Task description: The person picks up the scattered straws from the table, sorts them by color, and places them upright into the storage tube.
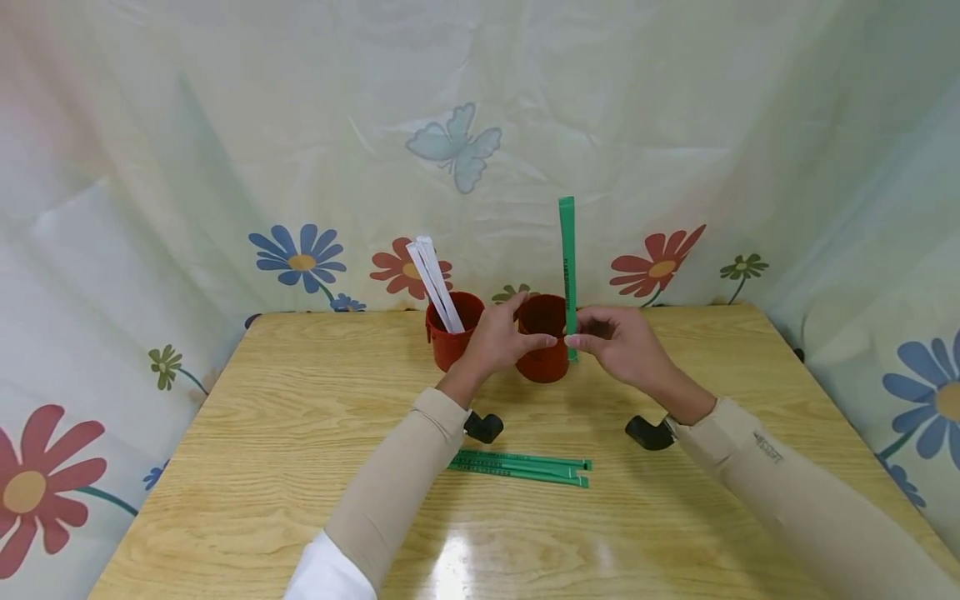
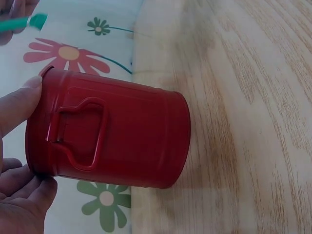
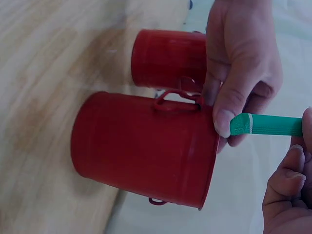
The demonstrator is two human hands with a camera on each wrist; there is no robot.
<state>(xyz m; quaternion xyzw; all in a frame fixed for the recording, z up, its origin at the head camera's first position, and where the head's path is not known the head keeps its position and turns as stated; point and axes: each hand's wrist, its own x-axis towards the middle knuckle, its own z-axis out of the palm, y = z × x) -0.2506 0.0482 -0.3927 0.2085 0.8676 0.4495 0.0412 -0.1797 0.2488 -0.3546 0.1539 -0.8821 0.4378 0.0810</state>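
Now green packet (image 1: 568,258) upright near rim of red bucket (image 1: 543,365); right hand (image 1: 628,346) pinches packet, left hand (image 1: 497,337) holds bucket rim. Risk: lower end could snag rim, bending packet or tipping bucket, if aim drifts. Leftward, second bucket (image 1: 446,353) holds white packets (image 1: 435,283).

A pale, creased curtain (image 1: 637,100) hangs behind the wooden tabletop (image 1: 285,433) and along both its sides. A light-blue butterfly (image 1: 456,153) is printed high near the middle. Lower down, red flowers (image 1: 662,268), blue flowers (image 1: 302,261) and green flowers (image 1: 742,266) line the back, with a large red bloom (image 1: 26,492) at far left and a large blue bloom (image 1: 948,402) at far right. A bright glare (image 1: 452,565) marks the tabletop's near part.
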